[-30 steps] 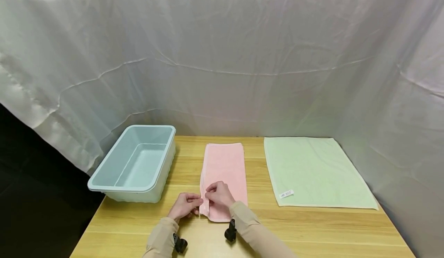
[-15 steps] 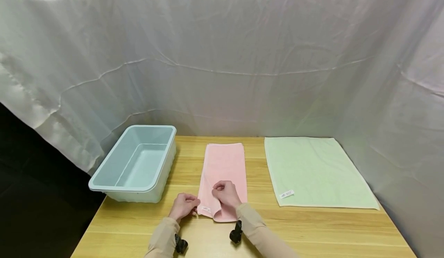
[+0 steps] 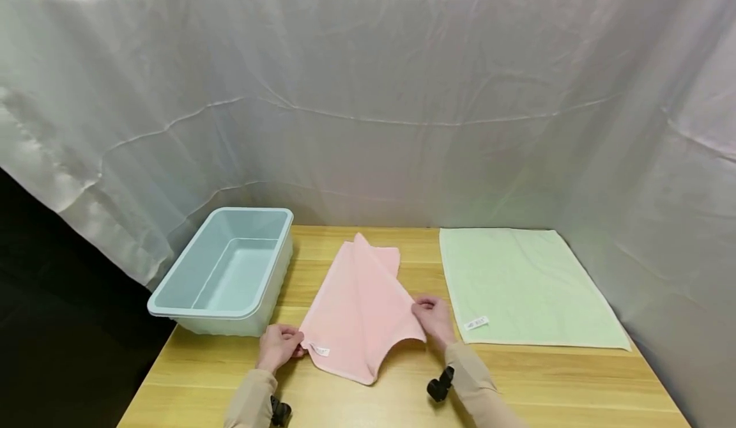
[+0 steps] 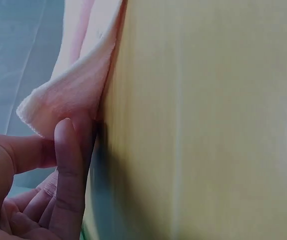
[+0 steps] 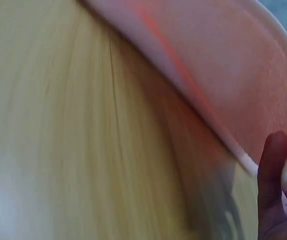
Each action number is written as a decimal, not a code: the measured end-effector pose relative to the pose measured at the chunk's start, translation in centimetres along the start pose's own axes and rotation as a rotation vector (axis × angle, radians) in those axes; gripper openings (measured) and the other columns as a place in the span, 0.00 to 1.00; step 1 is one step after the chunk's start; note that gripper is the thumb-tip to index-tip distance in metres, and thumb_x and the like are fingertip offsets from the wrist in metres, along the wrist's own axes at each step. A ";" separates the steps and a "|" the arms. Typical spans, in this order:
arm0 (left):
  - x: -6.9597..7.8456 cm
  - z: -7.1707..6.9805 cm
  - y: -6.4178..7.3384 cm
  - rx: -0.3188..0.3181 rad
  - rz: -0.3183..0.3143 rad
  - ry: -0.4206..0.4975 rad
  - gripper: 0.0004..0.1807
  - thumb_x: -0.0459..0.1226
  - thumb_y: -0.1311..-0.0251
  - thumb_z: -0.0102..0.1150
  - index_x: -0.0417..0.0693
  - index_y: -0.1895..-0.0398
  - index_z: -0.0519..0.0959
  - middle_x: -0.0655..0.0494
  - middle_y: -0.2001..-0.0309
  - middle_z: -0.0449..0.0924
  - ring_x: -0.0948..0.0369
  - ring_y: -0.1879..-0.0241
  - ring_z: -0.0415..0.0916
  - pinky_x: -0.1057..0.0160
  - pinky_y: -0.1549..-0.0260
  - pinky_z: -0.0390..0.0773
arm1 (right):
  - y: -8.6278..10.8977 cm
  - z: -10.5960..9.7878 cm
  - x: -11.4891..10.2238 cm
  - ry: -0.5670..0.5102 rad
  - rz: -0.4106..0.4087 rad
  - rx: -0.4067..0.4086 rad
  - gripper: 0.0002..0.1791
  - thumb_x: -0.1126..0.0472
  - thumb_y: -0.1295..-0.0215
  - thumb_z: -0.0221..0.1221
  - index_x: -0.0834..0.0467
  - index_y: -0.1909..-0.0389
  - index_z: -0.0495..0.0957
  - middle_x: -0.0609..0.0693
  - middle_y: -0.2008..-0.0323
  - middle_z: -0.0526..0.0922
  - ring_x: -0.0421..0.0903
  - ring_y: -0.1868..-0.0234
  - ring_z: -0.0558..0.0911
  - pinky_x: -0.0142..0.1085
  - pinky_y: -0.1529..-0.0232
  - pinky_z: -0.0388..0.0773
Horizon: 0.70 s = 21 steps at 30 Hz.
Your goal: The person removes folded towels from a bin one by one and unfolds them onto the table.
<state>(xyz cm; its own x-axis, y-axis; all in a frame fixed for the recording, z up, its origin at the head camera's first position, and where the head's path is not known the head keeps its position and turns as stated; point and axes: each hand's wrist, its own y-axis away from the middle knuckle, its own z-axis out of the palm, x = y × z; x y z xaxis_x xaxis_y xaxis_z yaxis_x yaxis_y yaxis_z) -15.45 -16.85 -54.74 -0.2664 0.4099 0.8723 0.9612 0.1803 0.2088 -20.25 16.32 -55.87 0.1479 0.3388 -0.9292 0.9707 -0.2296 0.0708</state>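
A pink towel (image 3: 356, 313) is partly unfolded at the middle of the table, its near part spread between both hands and its far end still layered on the wood. My left hand (image 3: 278, 346) pinches its near left corner, beside a small white label (image 3: 319, 351). In the left wrist view the thumb and a finger hold the towel's corner (image 4: 58, 97) low over the wood. On the other side my right hand (image 3: 435, 319) pinches the right corner, lifted so the near edge arches. The right wrist view shows the thumb (image 5: 273, 165) against the raised towel (image 5: 223, 65).
A light blue plastic bin (image 3: 270, 281) stands at the back left of the wooden table (image 3: 368, 409). A pale green towel (image 3: 529, 287) with a white label lies flat at the right. Grey curtains (image 3: 368, 96) hang behind.
Both hands have moved apart, left hand leftward and right hand rightward, opening out the pink towel's near part. Its upper layer has spread wide from a narrow folded strip.
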 end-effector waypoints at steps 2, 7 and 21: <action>-0.2 -0.4 0.1 0.017 0.009 -0.050 0.09 0.29 0.42 0.60 0.27 0.64 0.82 0.51 0.78 0.86 0.67 0.83 0.80 0.70 0.79 0.82 | 0.1 -1.3 0.4 0.045 0.013 0.044 0.12 0.66 0.46 0.59 0.67 0.63 0.86 0.53 0.72 0.86 0.38 0.73 0.78 0.29 0.68 0.76; -0.3 -1.2 0.5 0.040 0.041 -0.172 0.08 0.30 0.45 0.61 0.31 0.67 0.85 0.52 0.79 0.86 0.68 0.83 0.79 0.72 0.76 0.78 | 0.8 -4.3 1.6 0.121 0.027 0.093 0.11 0.65 0.44 0.58 0.65 0.64 0.86 0.50 0.75 0.85 0.38 0.74 0.77 0.29 0.69 0.74; 3.4 1.8 0.4 -0.023 0.400 -0.270 0.20 0.33 0.36 0.59 0.31 0.43 0.78 0.32 0.44 0.79 0.37 0.43 0.76 0.40 0.41 0.76 | 0.4 -4.8 0.8 0.265 -0.250 -0.001 0.13 0.69 0.42 0.60 0.67 0.56 0.83 0.54 0.69 0.83 0.40 0.70 0.76 0.29 0.68 0.74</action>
<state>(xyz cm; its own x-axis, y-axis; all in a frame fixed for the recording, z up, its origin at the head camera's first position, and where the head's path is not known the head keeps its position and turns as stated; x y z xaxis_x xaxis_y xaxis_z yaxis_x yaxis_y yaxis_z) -16.06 -13.75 -52.48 0.1181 0.6613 0.7407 0.9926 -0.0571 -0.1072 -18.83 20.82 -54.85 -0.0506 0.6094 -0.7913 0.9833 -0.1085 -0.1463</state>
